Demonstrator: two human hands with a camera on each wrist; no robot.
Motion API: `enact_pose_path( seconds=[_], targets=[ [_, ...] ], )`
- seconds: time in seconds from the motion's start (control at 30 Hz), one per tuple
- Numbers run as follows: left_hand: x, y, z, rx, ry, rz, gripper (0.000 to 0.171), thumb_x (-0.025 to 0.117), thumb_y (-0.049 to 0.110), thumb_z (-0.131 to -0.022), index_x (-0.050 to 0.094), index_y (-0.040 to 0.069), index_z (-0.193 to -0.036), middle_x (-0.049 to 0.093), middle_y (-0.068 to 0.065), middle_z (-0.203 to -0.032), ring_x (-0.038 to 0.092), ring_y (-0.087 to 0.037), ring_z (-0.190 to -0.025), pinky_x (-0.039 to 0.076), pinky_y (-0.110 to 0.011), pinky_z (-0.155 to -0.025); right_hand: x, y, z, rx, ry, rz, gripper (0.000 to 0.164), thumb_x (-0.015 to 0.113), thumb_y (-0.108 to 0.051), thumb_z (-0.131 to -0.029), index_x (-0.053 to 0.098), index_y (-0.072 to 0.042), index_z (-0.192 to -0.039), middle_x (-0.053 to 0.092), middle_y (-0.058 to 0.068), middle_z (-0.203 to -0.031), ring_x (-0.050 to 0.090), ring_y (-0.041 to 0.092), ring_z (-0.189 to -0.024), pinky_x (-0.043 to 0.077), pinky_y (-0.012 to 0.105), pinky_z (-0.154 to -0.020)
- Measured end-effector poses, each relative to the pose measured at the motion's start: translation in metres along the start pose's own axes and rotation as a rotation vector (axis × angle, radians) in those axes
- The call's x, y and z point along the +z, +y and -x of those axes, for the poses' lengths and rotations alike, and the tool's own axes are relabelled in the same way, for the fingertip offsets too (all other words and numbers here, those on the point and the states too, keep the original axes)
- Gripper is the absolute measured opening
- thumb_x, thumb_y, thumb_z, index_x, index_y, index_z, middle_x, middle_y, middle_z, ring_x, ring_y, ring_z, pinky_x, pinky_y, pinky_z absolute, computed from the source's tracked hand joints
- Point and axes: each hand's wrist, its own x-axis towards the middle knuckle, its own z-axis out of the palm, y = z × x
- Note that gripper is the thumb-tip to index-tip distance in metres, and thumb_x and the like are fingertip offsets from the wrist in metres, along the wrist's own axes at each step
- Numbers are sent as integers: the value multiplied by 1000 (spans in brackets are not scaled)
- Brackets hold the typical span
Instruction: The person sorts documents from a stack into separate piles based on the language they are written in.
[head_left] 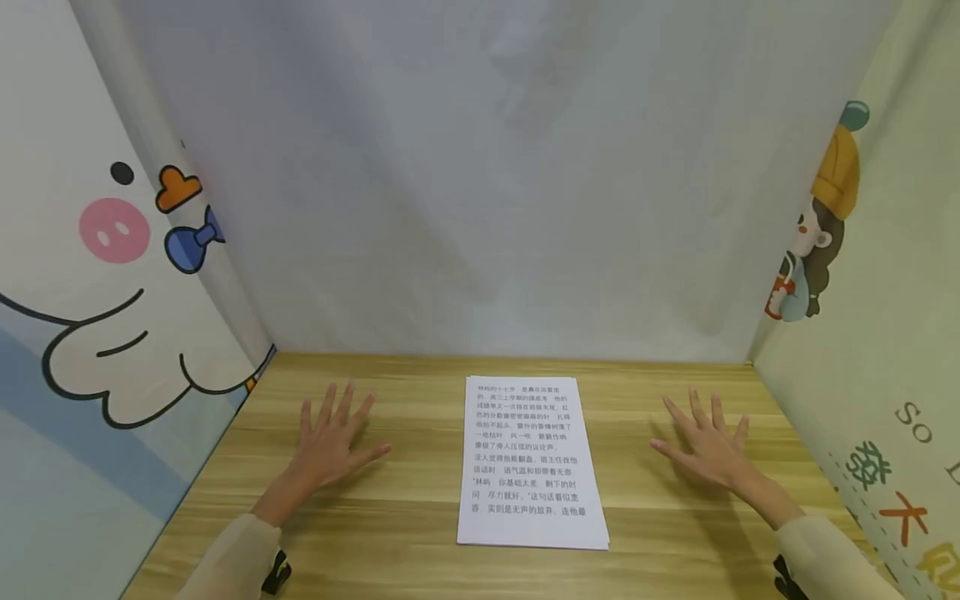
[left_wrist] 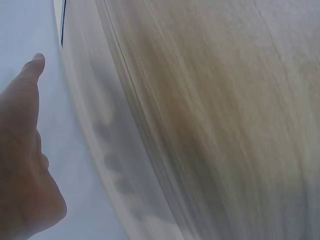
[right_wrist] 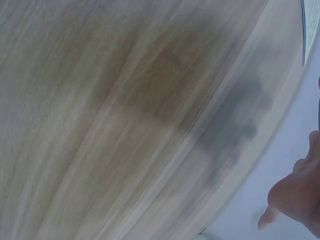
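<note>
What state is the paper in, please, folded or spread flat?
Spread flat: the paper lies on the table, printed text facing up, no fold visible.

Site: small booth-like workspace, screened on three sides around a yellow-brown wood-grain tabletop (head_left: 375, 533). Rear: plain pale-grey cloth sheet (head_left: 487, 183), softly creased. Left: white-and-blue printed sheet (head_left: 75, 467) showing a pink-snouted cartoon animal (head_left: 112, 279). Right: cream printed sheet (head_left: 892, 333) with a yellow-hatted cartoon figure (head_left: 827, 229) and coloured lettering (head_left: 903, 518). Building type: cannot tell.
</note>
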Motion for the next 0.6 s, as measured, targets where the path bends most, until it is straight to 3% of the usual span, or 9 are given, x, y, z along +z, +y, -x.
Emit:
enact_pose_path(
  seconds=[0.4,0.6],
  targets=[
    [2,6,1,10,1,20,93,65,62,-89,30,14,-161,13,-25,-169,3,-49,-157,-8,-74,-121,-1,-3,6,-7,-24,-23,86,63,-57,-93,30,-15,-161,11,39,-163,1,66,-148,-7,90,-106],
    [5,6,0,5,-6,34,93,63,63,-90,29,15,-162,14,-25,-169,5,-50,-156,-5,-74,-121,2,-5,8,-40,-29,-24,87,66,-54,-92,31,-12,-160,16,43,-159,8,70,-145,5,89,-108]
  ],
)
